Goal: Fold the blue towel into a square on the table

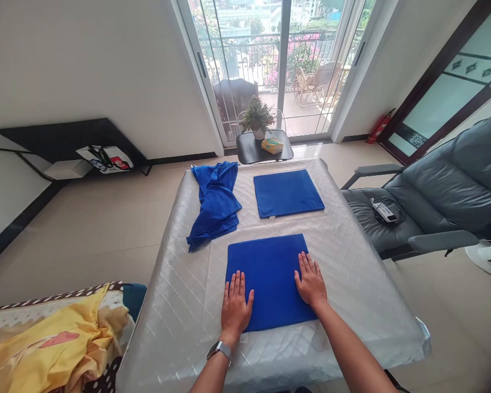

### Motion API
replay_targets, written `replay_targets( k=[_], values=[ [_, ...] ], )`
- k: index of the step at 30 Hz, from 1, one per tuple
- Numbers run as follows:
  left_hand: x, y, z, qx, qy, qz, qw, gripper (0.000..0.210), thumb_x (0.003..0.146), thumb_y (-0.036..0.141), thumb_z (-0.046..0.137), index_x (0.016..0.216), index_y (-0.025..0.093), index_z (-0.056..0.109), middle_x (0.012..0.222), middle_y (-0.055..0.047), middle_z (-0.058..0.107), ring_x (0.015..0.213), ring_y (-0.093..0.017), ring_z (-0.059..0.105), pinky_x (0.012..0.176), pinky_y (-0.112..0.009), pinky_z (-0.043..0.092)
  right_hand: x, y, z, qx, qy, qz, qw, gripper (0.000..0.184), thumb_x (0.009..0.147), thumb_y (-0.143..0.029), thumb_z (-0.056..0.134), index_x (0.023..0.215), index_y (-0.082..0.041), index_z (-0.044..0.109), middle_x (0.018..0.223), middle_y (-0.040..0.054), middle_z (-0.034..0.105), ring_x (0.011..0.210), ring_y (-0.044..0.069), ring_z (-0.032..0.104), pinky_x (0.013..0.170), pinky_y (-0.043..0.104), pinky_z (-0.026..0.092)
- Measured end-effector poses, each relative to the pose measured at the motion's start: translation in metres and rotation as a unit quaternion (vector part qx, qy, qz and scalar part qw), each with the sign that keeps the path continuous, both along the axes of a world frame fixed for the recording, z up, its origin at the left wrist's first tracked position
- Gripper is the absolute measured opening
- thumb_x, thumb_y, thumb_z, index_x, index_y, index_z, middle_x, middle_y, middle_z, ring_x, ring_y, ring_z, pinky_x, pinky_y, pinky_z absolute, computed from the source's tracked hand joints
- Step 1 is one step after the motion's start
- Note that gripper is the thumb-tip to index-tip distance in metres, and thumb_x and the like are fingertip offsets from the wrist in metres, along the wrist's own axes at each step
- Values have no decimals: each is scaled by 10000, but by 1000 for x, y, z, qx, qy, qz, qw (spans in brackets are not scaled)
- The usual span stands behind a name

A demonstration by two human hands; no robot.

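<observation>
Silver diamond-patterned table cover (352,289), grey padded armchair (454,169) at right, bears near blue rectangular cloth (270,278), matching far blue cloth (288,194) and crumpled blue fabric (216,202), with left hand (236,308) and right hand (311,285) flattened, apart, on near cloth's sides.

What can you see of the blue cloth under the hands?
The blue cloth is roughly rectangular, plain, smooth-looking fabric, spread flat on the silvery table cover. A small pale tag sticks out at its near edge. The left hand lies palm-down over its left edge, the right hand over its right.
</observation>
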State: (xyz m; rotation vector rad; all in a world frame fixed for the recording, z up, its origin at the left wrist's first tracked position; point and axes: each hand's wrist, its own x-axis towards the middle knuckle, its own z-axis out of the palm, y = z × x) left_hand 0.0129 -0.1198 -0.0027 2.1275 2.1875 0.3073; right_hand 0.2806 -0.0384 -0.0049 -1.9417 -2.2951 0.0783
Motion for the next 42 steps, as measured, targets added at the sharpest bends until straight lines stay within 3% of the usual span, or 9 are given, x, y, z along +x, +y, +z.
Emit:
replay_targets(
  k=[30,42],
  values=[
    [1,4,2,-22,-21,14,999,694,998,445,357,1593,238,68,1650,-61,241,1506,-265,268,1223,-541,275,1,1,1,-2,-1,4,1000,671,1009,-323,309,1606,-198,31,1642,56,255,1510,216,246,1225,462,198],
    [2,6,7,-36,-17,19,999,667,1001,422,342,1596,212,126,1638,-69,285,1510,-244,261,1240,-507,242,1,4,7,-45,2,8,999,635,1023,-334,286,1604,-169,89,1649,63,219,1530,217,172,1236,466,175]
  ],
)
